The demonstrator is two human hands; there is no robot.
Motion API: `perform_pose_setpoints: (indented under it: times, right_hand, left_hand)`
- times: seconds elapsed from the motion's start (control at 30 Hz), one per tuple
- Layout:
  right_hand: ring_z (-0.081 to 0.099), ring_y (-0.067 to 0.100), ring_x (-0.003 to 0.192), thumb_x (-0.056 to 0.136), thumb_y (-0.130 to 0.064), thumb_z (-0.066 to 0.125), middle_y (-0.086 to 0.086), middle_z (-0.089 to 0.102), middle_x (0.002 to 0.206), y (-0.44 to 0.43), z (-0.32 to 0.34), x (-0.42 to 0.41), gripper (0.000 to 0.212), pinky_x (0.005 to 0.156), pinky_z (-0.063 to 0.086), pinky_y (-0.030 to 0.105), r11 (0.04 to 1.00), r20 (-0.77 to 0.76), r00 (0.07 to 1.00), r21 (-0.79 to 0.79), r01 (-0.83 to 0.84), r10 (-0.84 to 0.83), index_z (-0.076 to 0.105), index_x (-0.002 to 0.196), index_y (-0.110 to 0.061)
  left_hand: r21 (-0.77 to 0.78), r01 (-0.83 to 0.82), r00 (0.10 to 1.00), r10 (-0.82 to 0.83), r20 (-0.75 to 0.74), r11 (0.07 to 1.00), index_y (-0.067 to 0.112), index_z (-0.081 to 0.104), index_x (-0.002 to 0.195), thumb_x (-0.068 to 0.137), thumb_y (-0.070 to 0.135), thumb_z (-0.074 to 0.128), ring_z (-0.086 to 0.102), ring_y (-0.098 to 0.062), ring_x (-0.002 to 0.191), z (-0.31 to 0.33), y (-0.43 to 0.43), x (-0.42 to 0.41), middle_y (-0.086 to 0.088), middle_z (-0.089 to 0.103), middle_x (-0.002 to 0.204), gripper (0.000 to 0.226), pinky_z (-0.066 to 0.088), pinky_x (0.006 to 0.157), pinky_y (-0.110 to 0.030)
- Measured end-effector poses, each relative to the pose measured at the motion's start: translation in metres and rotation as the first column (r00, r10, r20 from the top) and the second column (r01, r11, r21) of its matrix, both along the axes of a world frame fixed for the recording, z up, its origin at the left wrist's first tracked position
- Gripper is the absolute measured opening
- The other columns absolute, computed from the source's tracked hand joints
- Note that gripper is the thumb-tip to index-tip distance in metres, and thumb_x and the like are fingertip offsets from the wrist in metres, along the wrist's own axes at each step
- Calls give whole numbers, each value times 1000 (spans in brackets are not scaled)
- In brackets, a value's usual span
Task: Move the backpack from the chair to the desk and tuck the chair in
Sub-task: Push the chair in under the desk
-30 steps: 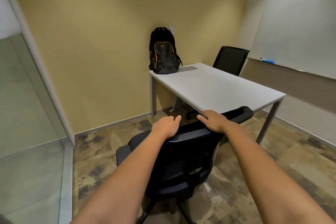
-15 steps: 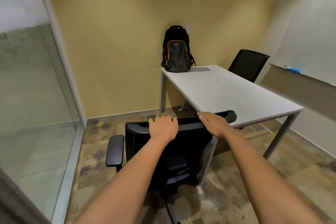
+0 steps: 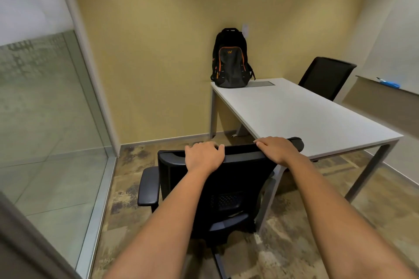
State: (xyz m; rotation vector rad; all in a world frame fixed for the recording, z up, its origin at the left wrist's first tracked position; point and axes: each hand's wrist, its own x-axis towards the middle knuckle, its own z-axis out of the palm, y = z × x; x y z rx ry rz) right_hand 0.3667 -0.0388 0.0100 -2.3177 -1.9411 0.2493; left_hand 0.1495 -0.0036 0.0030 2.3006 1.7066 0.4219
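A black backpack [image 3: 230, 61] with orange trim stands upright on the far left corner of the white desk [image 3: 301, 115], leaning against the yellow wall. A black office chair [image 3: 229, 190] stands at the desk's near left side, its back facing me and its seat partly under the desk edge. My left hand [image 3: 203, 156] grips the top rail of the chair back on its left part. My right hand [image 3: 277, 148] grips the same rail further right. The chair's left armrest [image 3: 148, 186] sticks out beside the desk; the right armrest is hidden.
A second black chair [image 3: 326, 77] stands behind the desk at the far right. A glass partition [image 3: 45, 120] with a metal frame runs along the left. A whiteboard ledge [image 3: 385, 88] with a blue marker juts out on the right. Patterned carpet covers the floor.
The chair has turned square to the desk and rolled closer under its edge, with both hands staying on the back rail. My view has shifted, so the left armrest shows.
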Motion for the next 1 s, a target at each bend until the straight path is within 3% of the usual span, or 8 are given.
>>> perform_pose_setpoints:
  times: [0.17, 0.37, 0.57, 0.83, 1.0]
  right_hand:
    - [56, 29, 107, 100, -39, 21, 8, 64, 122, 5, -1, -2, 46, 98, 43, 43, 1000, 20, 1000, -3, 5, -5, 59, 119, -20]
    - [54, 30, 109, 100, -38, 19, 8, 61, 122, 9, -1, -10, 44, 96, 37, 41, 1000, 47, 999, -1, -3, 4, 56, 117, -23]
    - [56, 25, 107, 101, -37, 19, 4, 63, 121, 16, -2, -21, 44, 97, 39, 39, 999, 30, 999, 32, -28, 27, 56, 121, -24]
    - [56, 26, 112, 99, -39, 19, 3, 62, 127, 39, -4, -45, 45, 100, 34, 45, 999, 6, 1000, 43, -7, 7, 55, 125, -30]
    - [56, 26, 111, 98, -39, 20, 1, 63, 125, 62, -6, -55, 45, 100, 33, 46, 997, -10, 999, 68, 36, -35, 56, 123, -32]
  left_hand:
    - [42, -59, 998, 59, 9, 997, 27, 69, 107, 92, 47, 33, 62, -25, 95, 1, 6, -4, -4, 71, 98, 44, 37, 91, -39]
    - [94, -66, 998, 65, 10, 993, 30, 71, 101, 90, 48, 37, 62, -26, 88, 3, 12, -11, -3, 72, 92, 40, 41, 76, -35]
    - [74, -63, 997, 60, 39, 995, 33, 72, 97, 89, 50, 38, 46, -20, 68, 4, 26, -24, 0, 70, 84, 39, 38, 71, -34]
    - [102, -2, 1000, 1, 9, 995, 36, 71, 101, 89, 53, 36, 61, -25, 80, 1, 65, -44, -3, 71, 85, 41, 35, 65, -31]
    - [86, 11, 1000, -10, -14, 996, 28, 71, 90, 90, 47, 35, 55, -26, 70, 2, 95, -52, -3, 63, 72, 41, 34, 58, -29]
